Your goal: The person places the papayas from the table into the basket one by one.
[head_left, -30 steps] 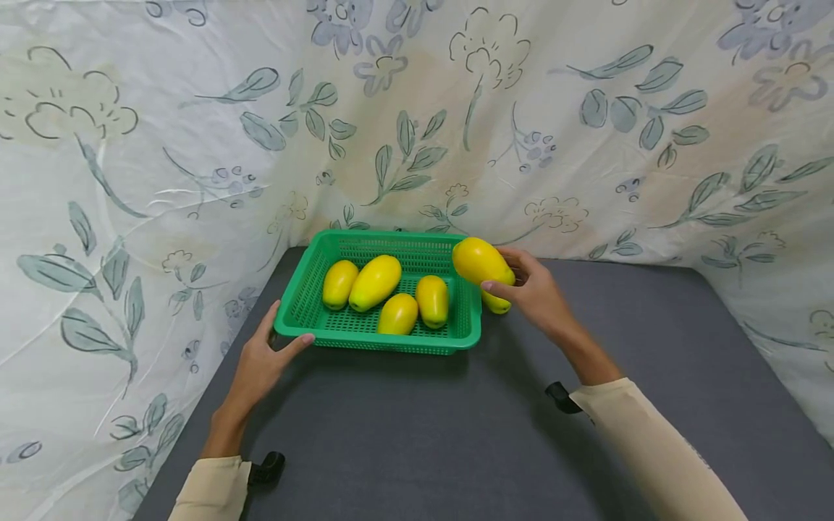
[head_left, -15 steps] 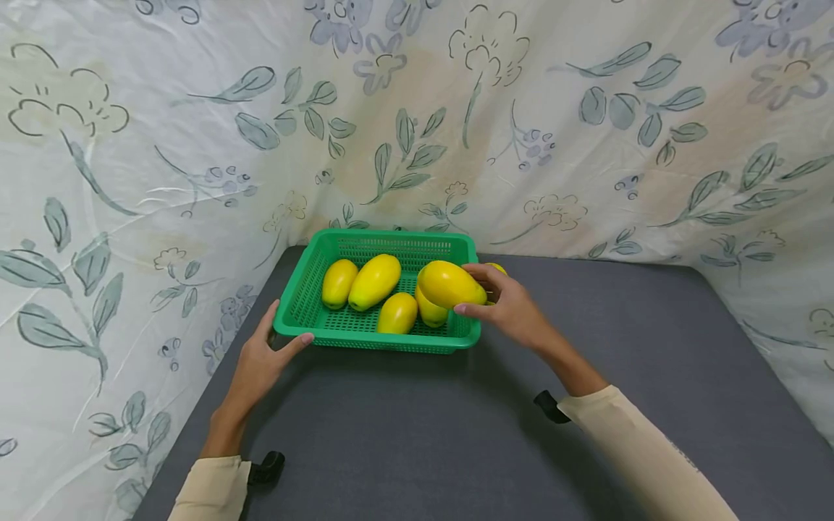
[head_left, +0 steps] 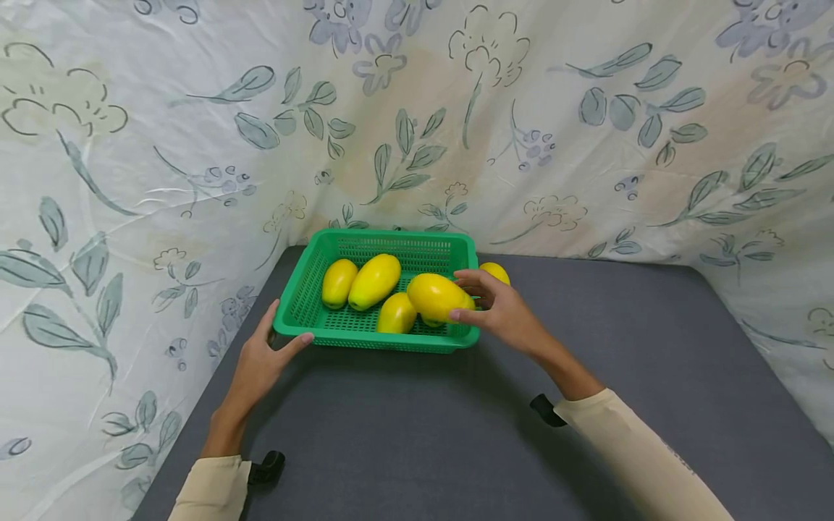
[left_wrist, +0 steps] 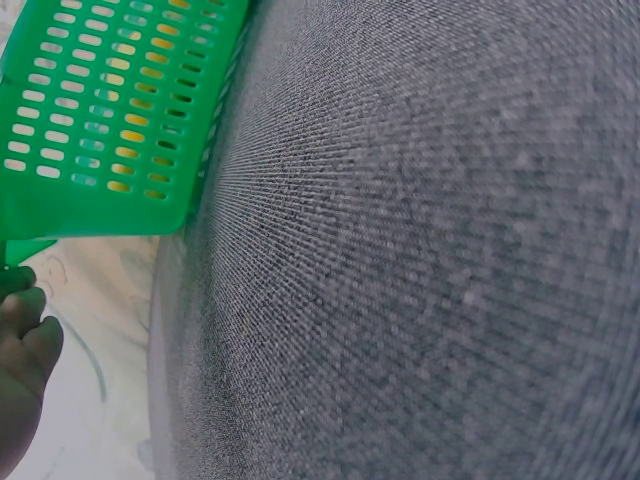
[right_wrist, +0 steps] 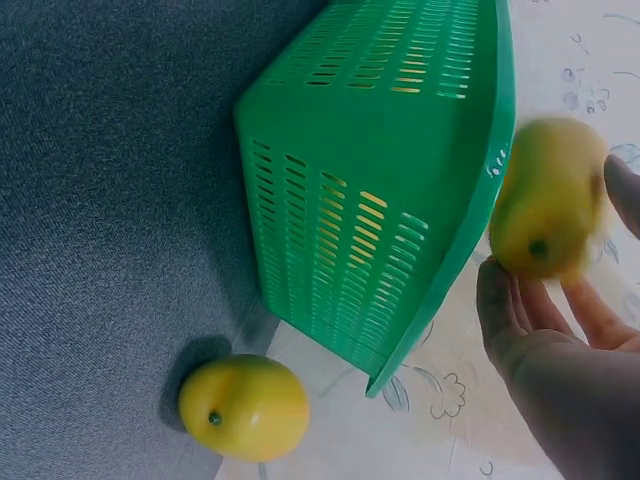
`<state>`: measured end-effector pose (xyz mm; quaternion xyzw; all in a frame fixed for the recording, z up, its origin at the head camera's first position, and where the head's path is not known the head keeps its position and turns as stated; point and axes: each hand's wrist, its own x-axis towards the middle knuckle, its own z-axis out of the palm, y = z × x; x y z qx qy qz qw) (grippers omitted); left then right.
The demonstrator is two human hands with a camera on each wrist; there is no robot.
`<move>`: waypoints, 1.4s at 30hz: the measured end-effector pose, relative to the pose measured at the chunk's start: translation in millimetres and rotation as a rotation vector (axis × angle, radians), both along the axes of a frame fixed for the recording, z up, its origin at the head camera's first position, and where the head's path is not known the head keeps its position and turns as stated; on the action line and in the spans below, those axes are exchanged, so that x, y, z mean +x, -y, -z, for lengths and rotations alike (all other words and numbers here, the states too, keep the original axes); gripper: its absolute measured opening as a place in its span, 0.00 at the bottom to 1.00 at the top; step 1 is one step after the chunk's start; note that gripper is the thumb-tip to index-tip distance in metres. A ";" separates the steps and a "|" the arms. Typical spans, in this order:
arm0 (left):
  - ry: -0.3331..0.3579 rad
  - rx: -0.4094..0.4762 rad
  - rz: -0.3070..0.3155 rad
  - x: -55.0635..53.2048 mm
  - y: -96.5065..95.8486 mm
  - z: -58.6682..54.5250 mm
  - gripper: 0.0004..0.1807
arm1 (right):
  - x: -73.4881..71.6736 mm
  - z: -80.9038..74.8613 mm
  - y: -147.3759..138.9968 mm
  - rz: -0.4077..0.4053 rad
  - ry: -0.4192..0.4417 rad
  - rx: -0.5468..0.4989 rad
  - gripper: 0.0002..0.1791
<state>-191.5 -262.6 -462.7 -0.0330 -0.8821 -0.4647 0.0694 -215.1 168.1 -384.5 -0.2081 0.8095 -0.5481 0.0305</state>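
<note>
A green perforated plastic basket [head_left: 384,340] stands on a dark grey cloth, with several yellow mangoes [head_left: 374,282] lying in it. My left hand [head_left: 263,358] holds its near left corner, thumb at the front rim and fingers along the side; in the left wrist view only part of that hand [left_wrist: 22,350] shows. Over the basket's right end, my right hand [head_left: 502,311] holds a mango [head_left: 436,295] by one end between thumb and fingers. This mango [right_wrist: 548,200] looks blurred in the right wrist view, above the rim. It partly hides another mango in the basket.
Outside the basket, just past its right side, one more mango [right_wrist: 245,405] lies on the grey cloth [head_left: 391,434]. A floral-patterned sheet [head_left: 521,145] rises behind the basket and along the left.
My right hand has carried its mango leftward and down, from beyond the right rim to over the basket's inside. The mango outside shows behind the hand. My left hand has stayed at the corner.
</note>
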 end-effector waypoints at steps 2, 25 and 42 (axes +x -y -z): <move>-0.002 0.003 0.004 0.1 0.0 0.4 0.56 | 0.3 0.8 -0.4 0.010 0.002 -0.007 0.38; 0.021 0.012 -0.008 2.0 -1.0 1.2 0.57 | -2.0 13.7 -15.8 0.079 -0.023 -0.059 0.36; -0.008 0.019 -0.004 4.5 -2.4 2.9 0.56 | -13.8 22.7 -34.5 0.264 -0.028 -0.022 0.38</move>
